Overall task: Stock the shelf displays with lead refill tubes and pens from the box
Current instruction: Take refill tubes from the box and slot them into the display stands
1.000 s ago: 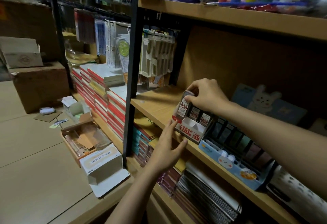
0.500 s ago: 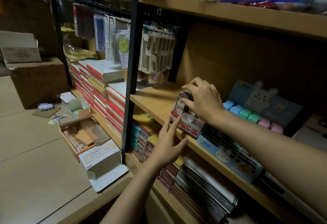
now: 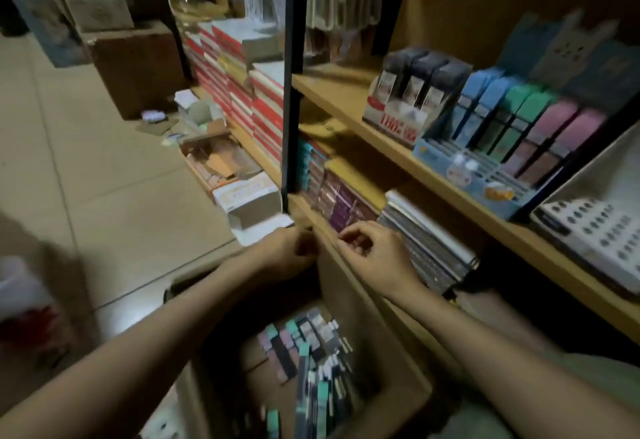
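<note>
Cardboard box (image 3: 408,376) of loose refill tubes and pens (image 3: 311,362) sat low in view, both hands just above its far rim, left hand (image 3: 287,255) and right hand (image 3: 377,258) with fingers curled, grip impossible to tell through blur, red-and-white display (image 3: 398,116) stood higher on the wooden shelf (image 3: 332,92), well apart from the box.

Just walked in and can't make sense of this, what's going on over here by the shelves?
A person is stocking a stationery shelf. Both hands, the left hand and the right hand, are low in front of the bottom shelf, above an open cardboard box of packaged pens and refills. The fingers are curled, but blur hides whether they hold anything. Up on the shelf, the red and white lead refill display stands filled with dark tubes beside the blue display of pastel packs.
</note>
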Tool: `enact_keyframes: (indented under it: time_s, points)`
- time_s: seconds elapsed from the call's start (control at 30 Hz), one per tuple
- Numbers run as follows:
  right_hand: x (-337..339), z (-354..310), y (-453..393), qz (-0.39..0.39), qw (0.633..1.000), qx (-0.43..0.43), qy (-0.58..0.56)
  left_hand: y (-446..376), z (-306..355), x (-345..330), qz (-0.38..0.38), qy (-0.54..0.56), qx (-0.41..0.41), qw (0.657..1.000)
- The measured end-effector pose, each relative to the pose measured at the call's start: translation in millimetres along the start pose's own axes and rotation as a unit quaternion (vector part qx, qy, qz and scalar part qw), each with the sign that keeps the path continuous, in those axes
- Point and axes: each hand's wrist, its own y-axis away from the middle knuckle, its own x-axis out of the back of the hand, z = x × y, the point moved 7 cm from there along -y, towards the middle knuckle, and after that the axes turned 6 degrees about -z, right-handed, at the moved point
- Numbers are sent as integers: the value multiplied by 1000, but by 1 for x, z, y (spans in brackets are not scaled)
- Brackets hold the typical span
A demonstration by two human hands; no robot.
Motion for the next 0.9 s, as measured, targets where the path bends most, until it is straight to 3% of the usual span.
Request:
enact_keyframes:
  time_s: [0.07,0.13,0.27,0.37,0.47,0.7,0.8,0.9]
  points:
    - [-43,28,21,-81,996,-48,3,18,-35,-48,-46,-3,70,996]
    - [-78,55,39,-147,984,-101,0,35,-69,-97,-42,102,151,982]
    - [-140,106,69,-268,942,-201,24,56,-110,-193,63,345,300,887]
    - [-173,138,80,-309,917,-247,61,60,-121,-257,105,423,383,814]
    - [-198,157,77,-323,913,-226,110,52,-124,-307,87,458,420,779]
    - [-259,190,74,-394,867,-128,278,23,-139,-336,152,440,451,761]
    - [-271,199,74,-391,856,-122,316,17,-146,-336,173,397,451,781]
    - [-276,202,73,-366,870,-117,311,10,-148,-337,174,373,433,802]
